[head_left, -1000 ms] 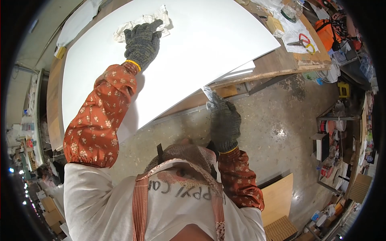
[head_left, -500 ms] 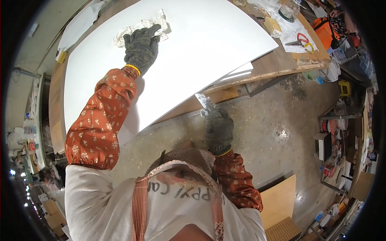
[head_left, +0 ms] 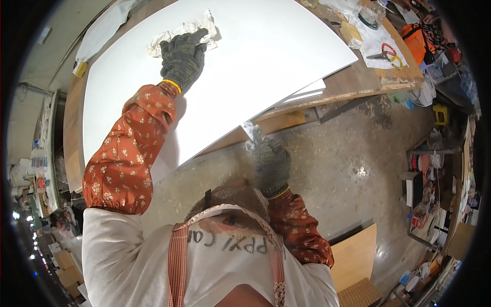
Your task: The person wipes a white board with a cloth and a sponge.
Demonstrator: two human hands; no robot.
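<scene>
My left hand (head_left: 182, 59), in a dark grey knitted glove, presses a crumpled white cloth (head_left: 205, 23) onto a large white board (head_left: 245, 66). Its fingers are bent over the cloth. The board lies on a wooden table, overhanging its near edge. My right hand (head_left: 271, 163), gloved alike and slightly blurred, is closed round a small whitish, shiny, crumpled-looking piece (head_left: 249, 132). That piece's tip is at the board's near edge; whether it touches cannot be told. Further white sheets (head_left: 305, 93) show beneath the board at its right.
On the table's right lie scissors (head_left: 391, 56) with red and yellow handles and a yellowish block (head_left: 351, 35). A clear container (head_left: 369, 16) stands behind them. Shelves with spools (head_left: 422, 162) line the right side. A wooden panel (head_left: 358, 256) leans low by my right arm.
My right hand has moved a little left and up with the whitish piece, closer to the board's edge. My left hand and the cloth have barely shifted.
</scene>
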